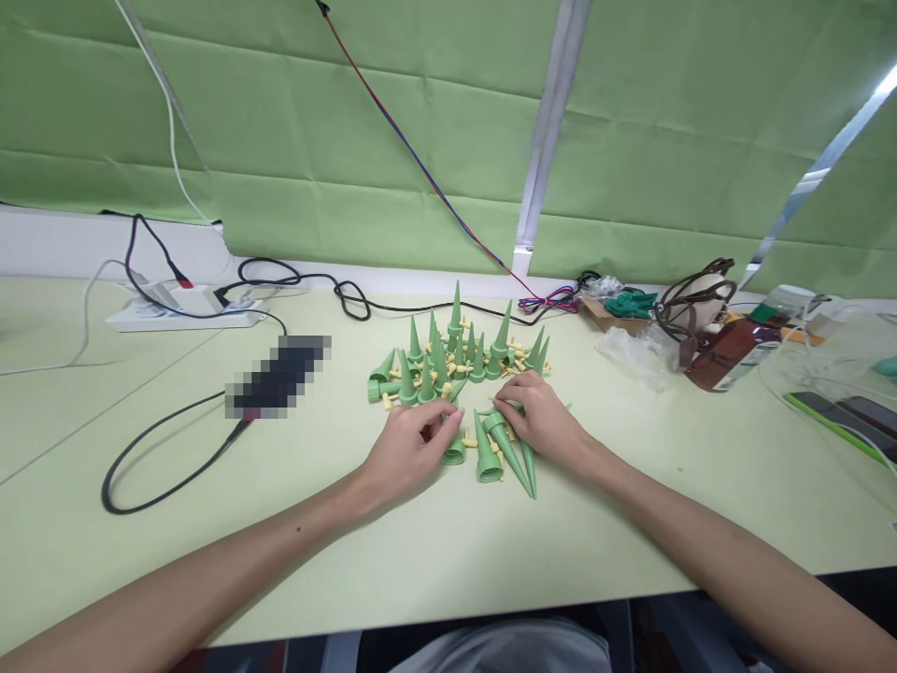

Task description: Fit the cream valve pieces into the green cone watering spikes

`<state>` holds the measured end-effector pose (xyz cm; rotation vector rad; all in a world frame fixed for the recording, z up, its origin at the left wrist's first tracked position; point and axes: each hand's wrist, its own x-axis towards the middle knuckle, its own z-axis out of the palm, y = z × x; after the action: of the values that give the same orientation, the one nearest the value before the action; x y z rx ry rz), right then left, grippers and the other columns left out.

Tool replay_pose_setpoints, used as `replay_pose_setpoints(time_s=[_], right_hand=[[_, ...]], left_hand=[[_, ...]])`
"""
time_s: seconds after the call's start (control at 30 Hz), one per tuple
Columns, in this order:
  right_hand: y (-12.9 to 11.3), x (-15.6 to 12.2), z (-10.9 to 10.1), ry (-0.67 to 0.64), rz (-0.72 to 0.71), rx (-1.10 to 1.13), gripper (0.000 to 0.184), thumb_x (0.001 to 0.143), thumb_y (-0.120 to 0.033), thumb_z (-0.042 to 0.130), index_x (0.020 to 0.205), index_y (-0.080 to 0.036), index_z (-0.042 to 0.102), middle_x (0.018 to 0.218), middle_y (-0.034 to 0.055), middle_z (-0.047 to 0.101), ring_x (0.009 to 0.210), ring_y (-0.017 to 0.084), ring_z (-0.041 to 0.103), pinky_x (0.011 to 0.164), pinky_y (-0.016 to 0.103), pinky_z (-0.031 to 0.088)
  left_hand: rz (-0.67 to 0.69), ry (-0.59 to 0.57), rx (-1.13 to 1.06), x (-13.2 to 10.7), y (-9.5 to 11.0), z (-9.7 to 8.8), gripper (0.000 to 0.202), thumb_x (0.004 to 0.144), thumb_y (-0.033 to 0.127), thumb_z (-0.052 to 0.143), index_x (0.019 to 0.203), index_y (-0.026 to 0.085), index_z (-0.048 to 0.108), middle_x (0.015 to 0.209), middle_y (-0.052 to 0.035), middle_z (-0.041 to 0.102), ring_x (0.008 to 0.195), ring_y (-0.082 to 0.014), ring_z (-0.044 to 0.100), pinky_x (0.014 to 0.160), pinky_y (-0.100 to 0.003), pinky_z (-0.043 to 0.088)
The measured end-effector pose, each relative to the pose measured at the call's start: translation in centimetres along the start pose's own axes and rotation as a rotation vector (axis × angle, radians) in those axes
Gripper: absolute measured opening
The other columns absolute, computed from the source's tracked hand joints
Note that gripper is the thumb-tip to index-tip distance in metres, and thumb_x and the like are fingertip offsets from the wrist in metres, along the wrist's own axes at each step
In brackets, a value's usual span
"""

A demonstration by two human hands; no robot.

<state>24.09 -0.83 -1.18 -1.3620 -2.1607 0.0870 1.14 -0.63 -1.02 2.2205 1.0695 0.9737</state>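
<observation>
A heap of green plastic cone spikes with small yellow pieces among them lies on the pale green table. Several stand upright at the back; others lie flat in front. My left hand rests at the heap's near left edge, fingers curled and pinched on a lying green cone. My right hand lies over the near right cones, fingers bent and pressed on one of them.
A white power strip and black cables lie at the left, beside a blurred dark object. Plastic bags, a brown strap item and flat devices crowd the right. Green blinds hang behind.
</observation>
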Motion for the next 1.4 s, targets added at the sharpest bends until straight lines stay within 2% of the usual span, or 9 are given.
replay_pose_setpoints(time_s=[0.3, 0.6, 0.8, 0.93, 1.03, 1.13, 1.27, 1.4], right_hand=[[-0.6, -0.1, 0.0, 0.061, -0.007, 0.057, 0.013, 0.090, -0.005, 0.062, 0.087, -0.016, 0.068, 0.094, 0.0085, 0.065, 0.096, 0.025, 0.058, 0.082, 0.037, 0.050], [-1.1, -0.3, -0.1, 0.117, -0.060, 0.166, 0.016, 0.092, -0.004, 0.057, 0.087, -0.018, 0.062, 0.095, 0.0059, 0.060, 0.081, 0.018, 0.061, 0.072, 0.031, 0.051], [-2.0, -0.5, -0.3, 0.189, -0.192, 0.207, 0.014, 0.095, -0.008, 0.055, 0.091, -0.020, 0.062, 0.097, 0.0068, 0.060, 0.087, 0.019, 0.061, 0.076, 0.032, 0.052], [-2.6, -0.6, -0.3, 0.200, -0.318, 0.242, 0.012, 0.097, -0.012, 0.054, 0.096, -0.021, 0.062, 0.101, 0.0076, 0.059, 0.090, 0.018, 0.061, 0.077, 0.031, 0.053], [-2.8, -0.8, 0.0, 0.184, -0.377, 0.259, 0.013, 0.099, -0.013, 0.052, 0.098, -0.021, 0.062, 0.102, 0.0079, 0.059, 0.089, 0.017, 0.060, 0.076, 0.031, 0.054], [-3.0, -0.9, 0.1, 0.173, -0.411, 0.258, 0.015, 0.100, -0.013, 0.050, 0.100, -0.022, 0.062, 0.103, 0.0081, 0.059, 0.090, 0.017, 0.061, 0.076, 0.031, 0.055], [-3.2, -1.0, 0.0, 0.152, -0.428, 0.251, 0.017, 0.100, -0.013, 0.049, 0.103, -0.023, 0.062, 0.106, 0.0093, 0.060, 0.093, 0.018, 0.062, 0.079, 0.032, 0.056], [-3.3, -1.1, 0.1, 0.155, -0.423, 0.261, 0.017, 0.100, -0.014, 0.049, 0.107, -0.024, 0.061, 0.108, 0.0094, 0.060, 0.095, 0.019, 0.062, 0.081, 0.034, 0.057]], left_hand=[[-0.004, -0.007, 0.000, 0.0, 0.1, -0.1, 0.031, 0.099, 0.035, 0.049, 0.080, 0.017, 0.066, 0.050, 0.0063, 0.043, 0.047, -0.0085, 0.035, 0.049, -0.024, 0.027], [-0.018, -0.008, 0.003, 0.0, 0.2, -0.1, 0.031, 0.099, 0.035, 0.050, 0.080, 0.017, 0.066, 0.051, 0.0063, 0.045, 0.047, -0.0083, 0.036, 0.050, -0.024, 0.028], [-0.019, 0.004, -0.009, -0.1, 0.2, -0.2, 0.029, 0.099, 0.038, 0.050, 0.086, 0.018, 0.067, 0.051, 0.0068, 0.044, 0.048, -0.0087, 0.036, 0.050, -0.023, 0.029], [-0.036, 0.012, -0.055, 0.1, 0.2, -0.2, 0.026, 0.098, 0.042, 0.051, 0.097, 0.019, 0.065, 0.052, 0.0074, 0.043, 0.048, -0.0096, 0.037, 0.048, -0.023, 0.029], [-0.034, 0.003, -0.055, 0.2, 0.2, -0.3, 0.027, 0.099, 0.043, 0.050, 0.097, 0.019, 0.064, 0.051, 0.0076, 0.041, 0.048, -0.0097, 0.034, 0.047, -0.023, 0.027], [-0.005, -0.021, -0.032, 0.1, 0.3, -0.3, 0.028, 0.100, 0.041, 0.048, 0.094, 0.019, 0.065, 0.052, 0.0074, 0.040, 0.048, -0.0094, 0.032, 0.048, -0.023, 0.027], [0.047, -0.053, -0.008, 0.0, 0.4, -0.3, 0.029, 0.101, 0.036, 0.045, 0.092, 0.018, 0.066, 0.057, 0.0061, 0.048, 0.049, -0.0085, 0.035, 0.050, -0.022, 0.029], [0.070, -0.051, -0.004, 0.0, 0.4, -0.4, 0.029, 0.102, 0.035, 0.045, 0.091, 0.018, 0.066, 0.058, 0.0057, 0.049, 0.050, -0.0085, 0.036, 0.051, -0.022, 0.030]])
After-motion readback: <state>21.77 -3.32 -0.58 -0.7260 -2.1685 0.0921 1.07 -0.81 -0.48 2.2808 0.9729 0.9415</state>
